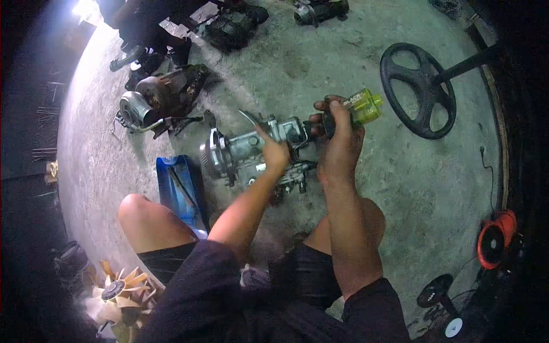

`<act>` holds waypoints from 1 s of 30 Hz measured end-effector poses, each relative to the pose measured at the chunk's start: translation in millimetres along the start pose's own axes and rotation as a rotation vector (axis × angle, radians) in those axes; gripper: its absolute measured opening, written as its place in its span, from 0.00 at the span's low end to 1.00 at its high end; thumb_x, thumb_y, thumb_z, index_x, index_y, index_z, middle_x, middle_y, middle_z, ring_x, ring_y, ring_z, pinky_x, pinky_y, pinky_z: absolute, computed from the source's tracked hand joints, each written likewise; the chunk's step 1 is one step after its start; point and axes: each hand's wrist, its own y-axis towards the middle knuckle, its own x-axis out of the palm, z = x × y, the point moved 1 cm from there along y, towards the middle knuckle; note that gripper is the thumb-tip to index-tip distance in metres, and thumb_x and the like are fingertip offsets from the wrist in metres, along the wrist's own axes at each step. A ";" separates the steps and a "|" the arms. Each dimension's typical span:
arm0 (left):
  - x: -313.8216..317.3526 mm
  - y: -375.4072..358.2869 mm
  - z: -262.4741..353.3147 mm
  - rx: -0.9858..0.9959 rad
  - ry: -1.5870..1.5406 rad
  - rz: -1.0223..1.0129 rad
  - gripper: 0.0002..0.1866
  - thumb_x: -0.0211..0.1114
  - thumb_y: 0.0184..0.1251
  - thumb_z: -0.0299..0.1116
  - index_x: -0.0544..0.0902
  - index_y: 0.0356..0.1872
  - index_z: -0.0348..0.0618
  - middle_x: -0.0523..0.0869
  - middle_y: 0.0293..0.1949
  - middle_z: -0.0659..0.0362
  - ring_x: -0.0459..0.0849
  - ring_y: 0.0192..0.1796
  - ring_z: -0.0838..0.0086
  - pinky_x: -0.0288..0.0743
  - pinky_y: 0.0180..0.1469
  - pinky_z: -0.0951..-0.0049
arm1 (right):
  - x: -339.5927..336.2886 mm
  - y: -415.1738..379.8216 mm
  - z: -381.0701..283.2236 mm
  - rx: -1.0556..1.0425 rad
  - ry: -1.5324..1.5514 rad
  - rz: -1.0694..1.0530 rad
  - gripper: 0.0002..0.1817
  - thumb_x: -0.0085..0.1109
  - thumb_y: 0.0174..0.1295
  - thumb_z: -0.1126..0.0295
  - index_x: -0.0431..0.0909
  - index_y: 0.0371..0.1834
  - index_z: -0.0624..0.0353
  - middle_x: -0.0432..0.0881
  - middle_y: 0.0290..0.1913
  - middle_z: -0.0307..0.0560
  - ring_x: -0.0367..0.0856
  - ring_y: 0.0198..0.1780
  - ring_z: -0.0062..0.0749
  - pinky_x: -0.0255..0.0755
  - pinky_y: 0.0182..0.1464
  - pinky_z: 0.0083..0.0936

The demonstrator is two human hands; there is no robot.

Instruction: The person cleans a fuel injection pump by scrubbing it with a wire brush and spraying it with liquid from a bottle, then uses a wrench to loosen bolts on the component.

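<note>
My right hand [342, 128] is closed around a clear yellow-green bottle [365, 107], its label partly reading "BLACK". The bottle lies tilted in the fingers, one end pointing right. Lower and to the left, my left hand [276, 154] reaches over a silver metal pump-like machine part [243, 147] on the floor. A slim silver tool [247, 118] sticks out past its fingers, which appear closed on it; the grip is partly hidden by the back of the hand. A toothed gear [209, 161] sits at the machine part's left end.
A blue tray [166, 191] with a long tool stands by my left knee. A turbocharger-like part [137, 108] and other machine parts [234, 26] lie farther off. A steering wheel [420, 91] is at right, an orange-rimmed fan [492, 246] below it. Another person [143, 23] is at upper left.
</note>
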 end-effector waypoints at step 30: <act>0.0 19.5 -22.2 0.151 0.173 -0.022 0.56 0.63 0.60 0.29 0.28 0.78 0.35 0.86 0.31 0.37 0.86 0.35 0.42 0.79 0.40 0.48 | -3.4 -0.6 7.8 -0.043 -0.017 0.044 0.14 0.60 0.67 0.61 0.79 0.48 0.58 0.85 0.40 0.43 0.82 0.36 0.27 0.73 0.38 0.25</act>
